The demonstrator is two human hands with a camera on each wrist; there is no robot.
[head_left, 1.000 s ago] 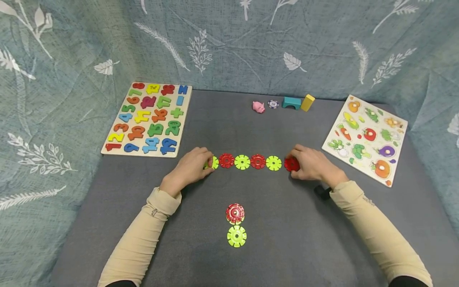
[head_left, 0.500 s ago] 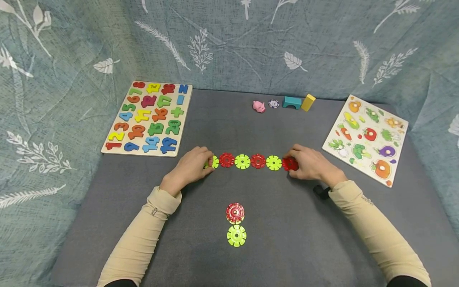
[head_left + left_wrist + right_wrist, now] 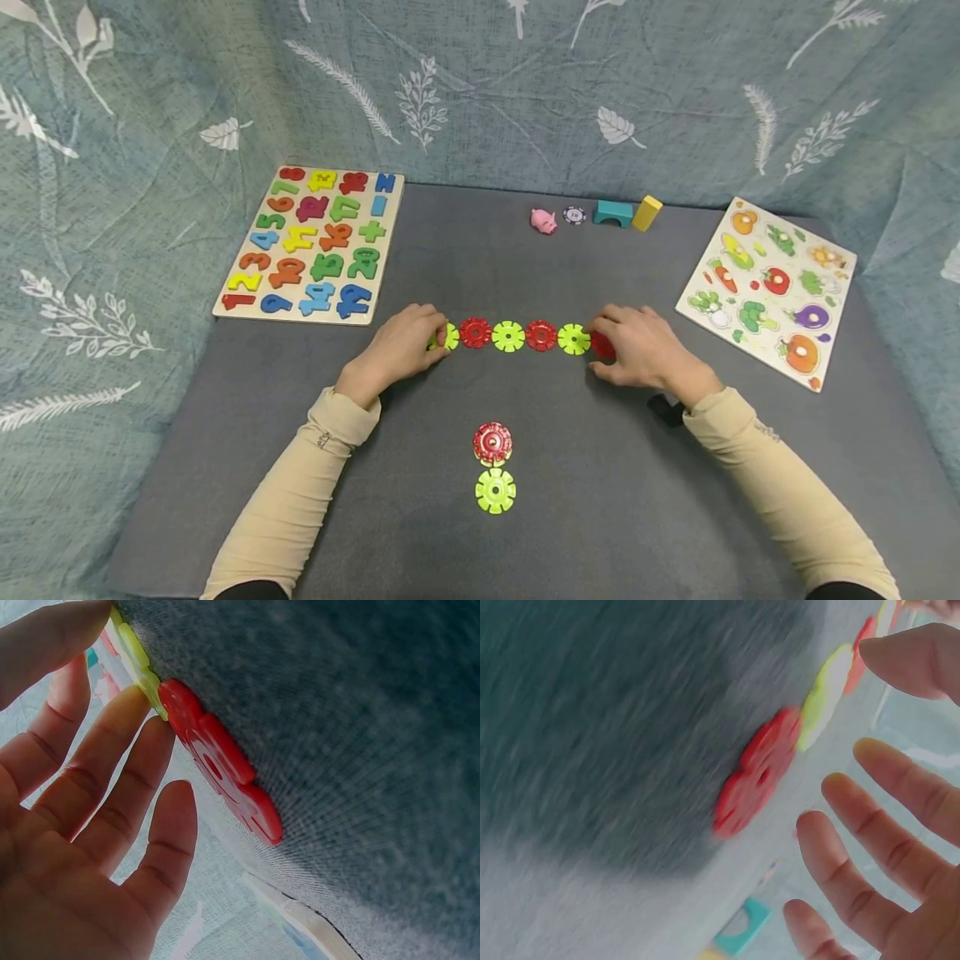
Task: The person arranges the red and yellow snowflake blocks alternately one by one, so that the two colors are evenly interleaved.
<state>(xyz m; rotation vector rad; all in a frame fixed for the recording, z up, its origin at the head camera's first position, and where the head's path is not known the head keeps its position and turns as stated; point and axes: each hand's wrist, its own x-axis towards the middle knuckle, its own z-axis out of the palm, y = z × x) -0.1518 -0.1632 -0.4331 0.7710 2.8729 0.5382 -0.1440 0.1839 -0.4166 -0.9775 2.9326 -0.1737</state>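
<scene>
A row of flat, slotted interlocking discs, alternating red and yellow-green, crosses the middle of the table. My left hand [image 3: 400, 346] pinches the yellow-green disc [image 3: 141, 664] near the row's left end. Beyond it, a red disc [image 3: 217, 766] appears in the left wrist view; the hand hides it from the head camera. Above the red disc [image 3: 761, 776] at the right end, my right hand [image 3: 643, 346] has its fingers spread, apart from the disc. That disc meets a yellow-green disc [image 3: 573, 339]. Nearer me, a red disc [image 3: 492, 443] overlaps a yellow-green one, touching another yellow-green disc [image 3: 496, 490].
A number puzzle board [image 3: 303, 244] stands at the back left, a vegetable puzzle board [image 3: 767, 292] at the right. Along the back are a pink pig [image 3: 543, 221], a poker chip [image 3: 574, 216], a teal arch block [image 3: 613, 212] and a yellow block [image 3: 647, 213].
My right hand has slid its red disc left against the row's yellow-green disc, then let go, its fingers spreading. The left hand has stayed in place.
</scene>
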